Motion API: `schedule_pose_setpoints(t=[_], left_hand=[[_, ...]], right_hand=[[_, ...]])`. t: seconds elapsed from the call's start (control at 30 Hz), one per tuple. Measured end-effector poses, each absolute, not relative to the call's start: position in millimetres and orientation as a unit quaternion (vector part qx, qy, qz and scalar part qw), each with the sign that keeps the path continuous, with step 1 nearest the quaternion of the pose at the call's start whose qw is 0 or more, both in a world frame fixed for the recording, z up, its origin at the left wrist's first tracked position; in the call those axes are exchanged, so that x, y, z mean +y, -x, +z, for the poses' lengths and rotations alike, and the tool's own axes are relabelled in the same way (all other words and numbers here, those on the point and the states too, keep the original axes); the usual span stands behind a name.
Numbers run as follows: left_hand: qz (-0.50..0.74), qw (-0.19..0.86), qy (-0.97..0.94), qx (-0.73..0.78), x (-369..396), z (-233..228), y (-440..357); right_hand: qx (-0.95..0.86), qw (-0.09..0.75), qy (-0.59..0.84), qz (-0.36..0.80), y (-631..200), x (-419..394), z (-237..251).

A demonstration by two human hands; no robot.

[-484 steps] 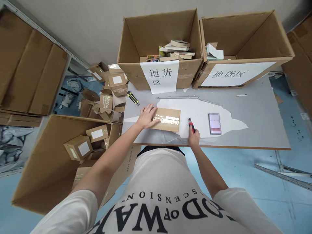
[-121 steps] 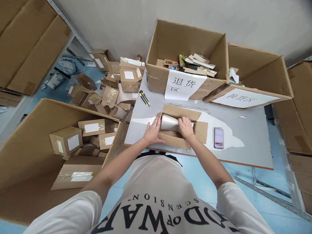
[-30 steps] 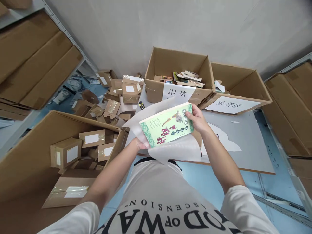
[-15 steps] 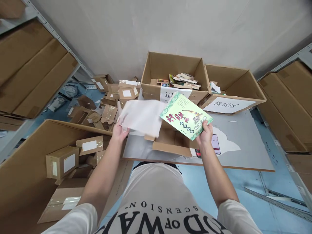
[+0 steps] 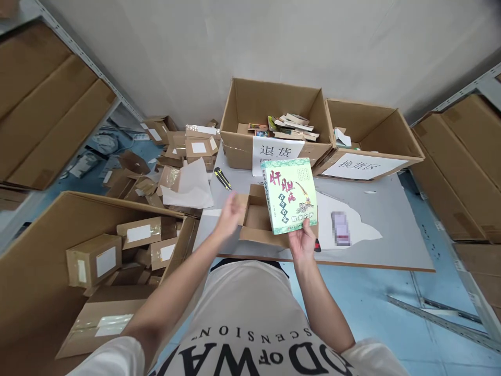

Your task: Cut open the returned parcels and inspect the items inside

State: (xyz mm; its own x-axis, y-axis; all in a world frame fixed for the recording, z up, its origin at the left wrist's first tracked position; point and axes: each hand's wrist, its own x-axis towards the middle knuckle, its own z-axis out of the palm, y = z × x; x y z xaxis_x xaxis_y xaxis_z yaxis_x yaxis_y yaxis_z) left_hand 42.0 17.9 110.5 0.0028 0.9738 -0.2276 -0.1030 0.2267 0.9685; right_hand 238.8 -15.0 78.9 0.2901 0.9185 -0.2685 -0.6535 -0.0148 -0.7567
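Note:
My right hand (image 5: 302, 241) grips the lower edge of a green book (image 5: 288, 195) with red characters on its cover and holds it upright above the table. Under the book sits an opened small cardboard box (image 5: 254, 218) on the grey table (image 5: 391, 230). My left hand (image 5: 230, 210) is blurred, fingers apart, holding nothing, just left of that box. A sheet of white wrapping paper (image 5: 187, 186) lies off the table's left edge on a heap of cardboard.
Two large boxes with paper signs stand at the table's back: the left box (image 5: 242, 146) holds books, the right box (image 5: 391, 146) a few items. A yellow-black knife (image 5: 223, 178), a phone (image 5: 340, 227), and a big box of parcels (image 5: 94, 250) at left.
My left hand has let go of the white paper, which now lies on the heap at left, and has come back toward the box. My right hand turned the book upright.

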Motion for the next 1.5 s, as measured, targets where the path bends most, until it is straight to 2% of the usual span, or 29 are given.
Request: schedule_pose_setpoints(t=[0.13, 0.47, 0.8, 0.9, 1.03, 1.1, 1.2, 1.37, 1.5], left_hand=[[0.516, 0.665, -0.349, 0.411, 1.3, 112.7, -81.3], [0.492, 0.704, -0.312, 0.405, -8.2, 105.5, -66.6], [0.481, 0.717, -0.319, 0.391, -7.1, 94.4, -76.6], [0.468, 0.689, -0.378, 0.404, -5.6, 92.1, -78.7], [0.457, 0.535, -0.508, 0.496, -16.9, 101.1, -84.0], [0.417, 0.499, -0.568, 0.504, -26.6, 110.1, -89.2], [0.388, 0.554, -0.588, 0.444, -36.6, 119.5, -100.6], [0.496, 0.649, -0.464, 0.343, -35.4, 111.2, -111.9], [0.54, 0.692, -0.315, 0.362, -29.7, 105.6, -102.3]], right_hand=[[-0.184, 0.654, 0.413, 0.606, -227.2, -30.6, 85.5], [-0.266, 0.545, 0.432, 0.667, -270.9, -44.8, 91.9], [-0.273, 0.566, 0.439, 0.642, -272.9, -38.3, 97.5], [-0.286, 0.577, 0.448, 0.62, -277.2, -37.1, 100.6], [-0.326, 0.579, 0.474, 0.577, -283.8, -33.4, 104.4], [-0.356, 0.572, 0.491, 0.552, -283.9, -31.6, 105.5], [-0.423, 0.547, 0.513, 0.509, -275.3, -32.2, 108.4], [-0.613, 0.429, 0.54, 0.385, -244.6, -47.5, 124.0], [-0.737, 0.339, 0.501, 0.3, -231.7, -60.2, 137.2]])
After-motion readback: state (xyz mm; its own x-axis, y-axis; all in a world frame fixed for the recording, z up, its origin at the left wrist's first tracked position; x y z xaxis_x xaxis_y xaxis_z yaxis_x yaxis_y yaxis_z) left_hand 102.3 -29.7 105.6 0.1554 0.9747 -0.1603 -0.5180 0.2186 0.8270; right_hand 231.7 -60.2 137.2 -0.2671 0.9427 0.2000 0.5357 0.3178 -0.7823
